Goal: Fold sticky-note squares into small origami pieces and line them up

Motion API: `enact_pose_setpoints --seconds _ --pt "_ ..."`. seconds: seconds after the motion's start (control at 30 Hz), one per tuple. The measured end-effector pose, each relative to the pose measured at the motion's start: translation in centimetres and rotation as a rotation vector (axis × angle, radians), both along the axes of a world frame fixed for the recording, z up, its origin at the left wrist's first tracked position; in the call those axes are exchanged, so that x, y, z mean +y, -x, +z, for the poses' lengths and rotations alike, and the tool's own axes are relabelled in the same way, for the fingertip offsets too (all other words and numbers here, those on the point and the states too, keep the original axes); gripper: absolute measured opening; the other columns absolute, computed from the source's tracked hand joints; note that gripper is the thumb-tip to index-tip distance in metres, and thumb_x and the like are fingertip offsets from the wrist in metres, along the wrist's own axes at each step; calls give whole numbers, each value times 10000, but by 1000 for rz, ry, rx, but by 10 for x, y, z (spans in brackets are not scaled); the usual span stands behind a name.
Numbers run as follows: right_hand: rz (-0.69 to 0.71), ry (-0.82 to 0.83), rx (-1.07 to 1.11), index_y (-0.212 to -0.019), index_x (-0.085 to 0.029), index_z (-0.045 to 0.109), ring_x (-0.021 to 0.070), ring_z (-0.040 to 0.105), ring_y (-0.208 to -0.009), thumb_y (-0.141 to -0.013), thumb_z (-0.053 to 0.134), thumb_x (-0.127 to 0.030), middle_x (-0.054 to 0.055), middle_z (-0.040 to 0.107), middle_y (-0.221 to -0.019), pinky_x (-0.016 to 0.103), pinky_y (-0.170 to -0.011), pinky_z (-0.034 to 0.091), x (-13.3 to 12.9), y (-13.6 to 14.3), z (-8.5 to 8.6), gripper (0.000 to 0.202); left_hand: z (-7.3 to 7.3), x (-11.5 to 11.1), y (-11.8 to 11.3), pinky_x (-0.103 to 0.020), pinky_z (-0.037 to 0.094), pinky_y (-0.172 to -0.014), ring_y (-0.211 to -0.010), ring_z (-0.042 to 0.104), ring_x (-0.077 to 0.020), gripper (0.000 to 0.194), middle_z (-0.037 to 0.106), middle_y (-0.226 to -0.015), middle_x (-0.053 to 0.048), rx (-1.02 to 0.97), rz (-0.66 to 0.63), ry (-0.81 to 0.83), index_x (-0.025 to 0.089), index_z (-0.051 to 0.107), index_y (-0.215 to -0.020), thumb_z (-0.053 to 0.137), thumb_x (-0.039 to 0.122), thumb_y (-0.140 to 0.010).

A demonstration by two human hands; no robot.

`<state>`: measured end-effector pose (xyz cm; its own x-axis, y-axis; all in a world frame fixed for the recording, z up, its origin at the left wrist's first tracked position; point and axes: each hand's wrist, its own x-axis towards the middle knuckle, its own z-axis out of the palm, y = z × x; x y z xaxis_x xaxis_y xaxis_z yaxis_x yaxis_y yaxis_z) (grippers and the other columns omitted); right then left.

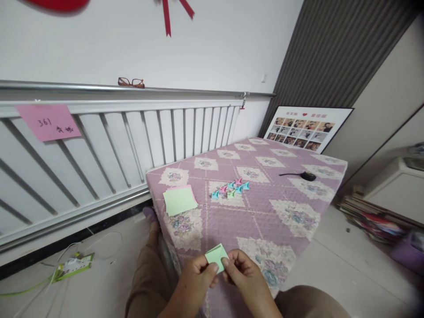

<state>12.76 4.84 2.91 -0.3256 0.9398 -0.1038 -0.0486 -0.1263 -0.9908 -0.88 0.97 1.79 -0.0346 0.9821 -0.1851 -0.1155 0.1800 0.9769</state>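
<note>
Both hands pinch a small folded square of light green paper (217, 257) above the near edge of the cloth-covered table. My left hand (198, 276) grips its left side, thumb on top. My right hand (241, 273) grips the right side, its thumb also pressed on the paper's face. Beyond the hands lies a group of several small folded paper pieces (231, 189) in blue, pink and green. To their left rests a stack of paper sheets (180, 200), green on top with a pink edge showing beneath.
A black object with a thin handle (308, 176) lies on the floral tablecloth (232, 225) at the right. A white radiator (159, 132) runs along the wall, with eyeglasses (131, 82) on the pipe above. A power strip (73, 267) with cables sits on the floor at left.
</note>
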Motion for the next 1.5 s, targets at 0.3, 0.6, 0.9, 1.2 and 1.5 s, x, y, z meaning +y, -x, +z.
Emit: enact_pose_setpoints --seconds 0.3,0.6,0.9,1.2,1.5 --pt "-30 -70 -67 -641 -197 540 119 430 -557 -675 682 -569 -42 488 -576 245 -542 355 1 -1 7 399 -2 0 -2 -261 403 -543 -526 513 -135 249 571 -571 -1 64 -9 89 145 591 -663 567 391 -693" --pt "67 -19 -115 -624 -193 540 96 356 -521 -693 651 -586 -62 433 -538 231 -508 301 10 -5 24 414 -3 -2 4 -255 407 -556 -541 527 -128 191 574 -588 10 157 -140 77 127 623 -773 523 281 -718" --pt "-64 -49 -129 -608 -210 518 107 342 -510 -694 624 -610 -61 403 -523 237 -495 298 8 0 16 423 -11 -3 1 -258 359 -543 -524 481 -133 171 513 -563 21 140 -25 62 184 496 -648 510 334 -729" --pt "-193 22 -46 -631 -215 504 111 354 -496 -733 594 -612 -55 410 -543 234 -475 309 -4 8 -8 419 -4 -7 9 -255 296 -588 -625 437 -139 127 482 -627 22 435 -15 -104 188 515 -635 511 238 -751" --pt "-229 5 -40 -616 -210 527 125 398 -533 -693 639 -591 -45 448 -557 245 -517 354 -5 8 -6 404 -22 -3 3 -237 303 -539 -552 387 -115 99 429 -558 52 163 7 17 186 483 -633 519 252 -698"
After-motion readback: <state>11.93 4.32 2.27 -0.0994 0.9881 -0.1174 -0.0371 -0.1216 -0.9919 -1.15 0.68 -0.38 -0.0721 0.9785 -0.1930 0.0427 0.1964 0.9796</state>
